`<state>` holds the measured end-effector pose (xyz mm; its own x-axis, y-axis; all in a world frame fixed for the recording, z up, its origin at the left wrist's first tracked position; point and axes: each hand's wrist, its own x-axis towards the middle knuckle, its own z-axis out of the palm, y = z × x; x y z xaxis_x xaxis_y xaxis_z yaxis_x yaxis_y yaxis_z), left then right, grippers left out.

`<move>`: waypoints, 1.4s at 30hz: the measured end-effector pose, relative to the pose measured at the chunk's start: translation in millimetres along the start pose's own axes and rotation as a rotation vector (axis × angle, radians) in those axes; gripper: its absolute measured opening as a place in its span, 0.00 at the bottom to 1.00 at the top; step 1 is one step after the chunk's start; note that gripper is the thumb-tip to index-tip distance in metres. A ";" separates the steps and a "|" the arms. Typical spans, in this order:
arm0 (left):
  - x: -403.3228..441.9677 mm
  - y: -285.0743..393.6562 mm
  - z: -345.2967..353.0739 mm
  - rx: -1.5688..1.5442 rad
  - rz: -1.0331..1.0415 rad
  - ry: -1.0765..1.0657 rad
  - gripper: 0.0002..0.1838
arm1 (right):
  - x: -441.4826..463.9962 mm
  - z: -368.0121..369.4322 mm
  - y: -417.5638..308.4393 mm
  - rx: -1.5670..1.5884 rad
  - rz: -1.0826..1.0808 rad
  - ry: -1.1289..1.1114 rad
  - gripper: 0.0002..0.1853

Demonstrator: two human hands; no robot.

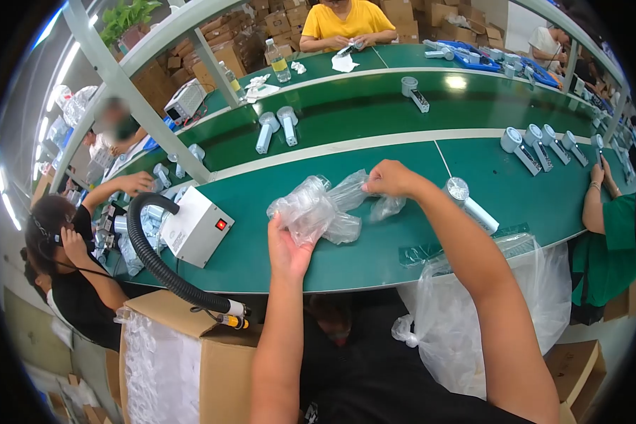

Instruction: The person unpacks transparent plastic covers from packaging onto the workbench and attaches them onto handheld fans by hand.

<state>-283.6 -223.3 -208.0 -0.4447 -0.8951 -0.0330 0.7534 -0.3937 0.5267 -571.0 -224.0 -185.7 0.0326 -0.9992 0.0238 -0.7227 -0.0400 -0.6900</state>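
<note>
My left hand (290, 247) is closed around the lower left part of a crumpled clear plastic bag (309, 212), above the green table (247, 261). My right hand (394, 179) pinches the bag's upper right end between thumb and fingers. Whether anything lies inside the bag, I cannot tell; its folds hide it. Beneath my right wrist is another small piece of clear plastic (386, 208). To the right of my right forearm lies a pale grey device (473, 206) with a round head and long handle.
A white box (196, 226) with a red switch and black corrugated hose (145, 240) stands left. Below are a carton (212, 367) of clear plastic and a hanging plastic bag (445, 311). Similar devices (533, 148) line the right. Co-workers sit left, right and opposite.
</note>
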 end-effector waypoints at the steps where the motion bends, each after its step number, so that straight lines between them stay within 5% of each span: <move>1: -1.9 1.8 -1.0 0.018 -0.006 0.004 0.32 | 4.1 -2.4 -0.6 -0.001 -0.007 0.008 0.20; 4: -5.2 7.3 -8.4 0.027 -0.043 0.023 0.32 | 13.5 -16.8 -12.9 0.134 -0.094 0.274 0.15; 6: -3.6 7.9 -4.2 -0.032 -0.021 0.141 0.33 | 22.9 -22.2 -22.6 0.084 -0.460 0.804 0.13; 8: -1.2 6.5 -5.7 -0.047 -0.013 0.137 0.34 | 21.1 -35.6 -37.4 0.272 -0.415 1.034 0.11; 9: -0.6 3.9 -5.1 -0.080 0.037 0.135 0.33 | 6.8 -48.5 -44.7 0.154 -0.162 0.951 0.11; 12: -0.8 0.1 -3.8 -0.123 0.105 0.154 0.32 | -12.8 -35.4 -46.1 0.208 -0.069 0.716 0.16; 15: -0.2 1.4 -8.6 -0.128 0.098 0.137 0.31 | -52.6 4.8 -52.9 -0.210 0.000 0.012 0.30; 19: -6.0 6.3 -7.9 -0.125 0.063 0.093 0.34 | -61.0 62.9 -36.9 -0.263 0.053 0.175 0.18; 22: -14.1 12.7 -8.5 -0.134 0.078 0.096 0.34 | -55.2 36.1 -34.2 0.155 0.028 0.344 0.15; 25: -12.1 12.7 -18.4 -0.184 0.094 0.096 0.34 | -65.0 21.9 -55.9 -0.024 0.093 0.299 0.16; 30: -12.8 10.9 -17.8 -0.182 0.076 0.087 0.35 | -93.8 78.1 -76.0 -0.357 -0.247 0.181 0.11; 33: -14.8 20.8 -15.2 -0.180 0.044 0.058 0.35 | -61.4 66.2 -59.9 0.003 -0.410 0.446 0.07; 35: -25.1 24.8 -21.7 -0.187 0.022 0.068 0.36 | -55.4 35.3 -70.4 0.014 -0.236 0.456 0.06; 37: -20.4 23.9 -23.9 -0.203 0.034 0.117 0.36 | -33.2 18.5 -57.7 -0.064 -0.370 0.672 0.08; 40: -15.7 17.3 -29.2 -0.229 0.056 0.094 0.34 | -10.1 -8.8 -58.8 0.070 -0.275 0.878 0.11; 42: -16.7 16.6 -27.9 -0.240 0.065 0.100 0.33 | -10.7 -15.4 -71.4 0.080 -0.191 0.742 0.13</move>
<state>-250.1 -220.7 -222.4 -0.3502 -0.9317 -0.0960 0.8776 -0.3622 0.3140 -530.4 -210.5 -125.5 -0.3404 -0.7182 0.6069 -0.6977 -0.2398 -0.6751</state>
